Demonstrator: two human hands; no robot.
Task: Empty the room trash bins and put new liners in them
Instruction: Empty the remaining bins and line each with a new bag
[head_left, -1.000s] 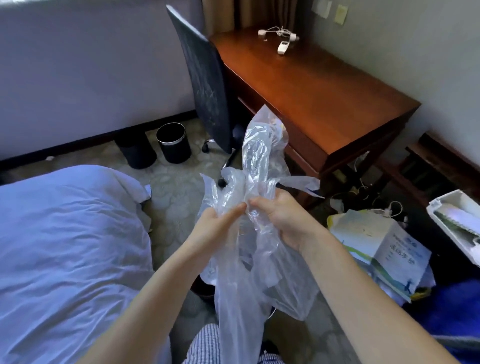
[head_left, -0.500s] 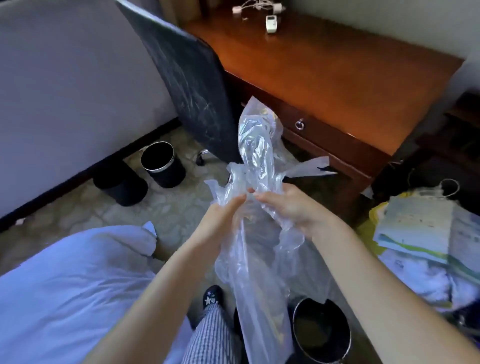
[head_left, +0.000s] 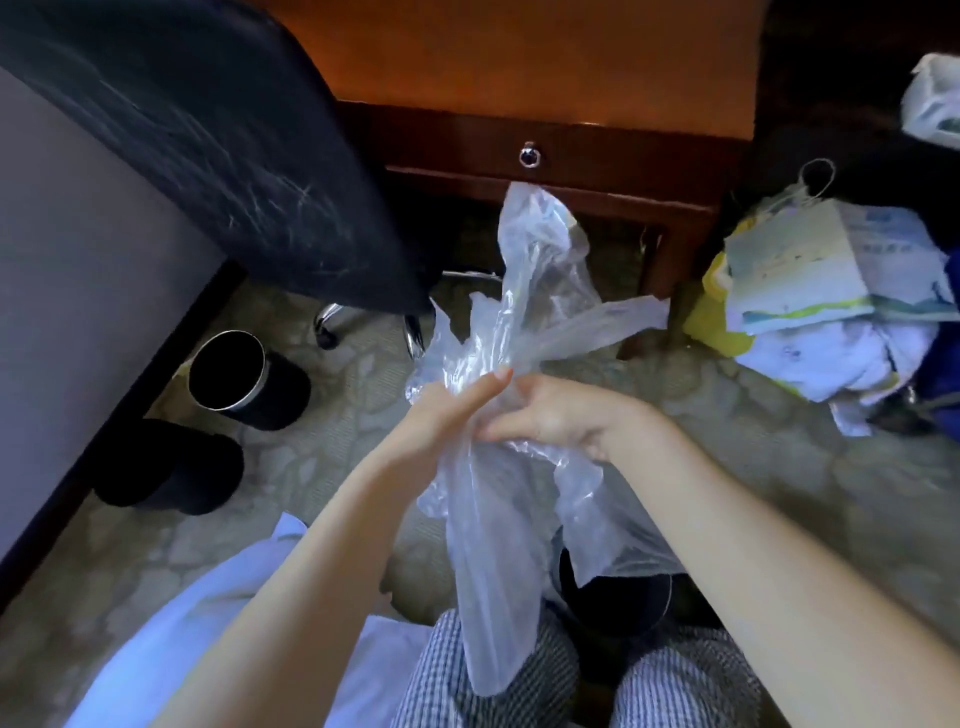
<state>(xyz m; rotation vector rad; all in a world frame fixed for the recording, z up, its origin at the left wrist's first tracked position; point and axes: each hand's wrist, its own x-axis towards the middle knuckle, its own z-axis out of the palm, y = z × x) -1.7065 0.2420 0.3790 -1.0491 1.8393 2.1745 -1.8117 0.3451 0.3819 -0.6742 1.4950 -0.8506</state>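
Head view: pinching the liner (head_left: 535, 291) with left hand (head_left: 441, 415) and right hand (head_left: 556, 415), rub its mouth open over the bin (head_left: 623, 597).

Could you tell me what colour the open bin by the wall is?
The bin is black with a silver rim; the head view shows it.

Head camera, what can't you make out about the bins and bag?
All in the head view.
- Nearest bin: mostly covered by the clear bag; contents hidden.
- Steel-rimmed bin: inside is black shadow, liner unclear.
- Bag's opening: lost in crumpled folds between the left hand and right hand.
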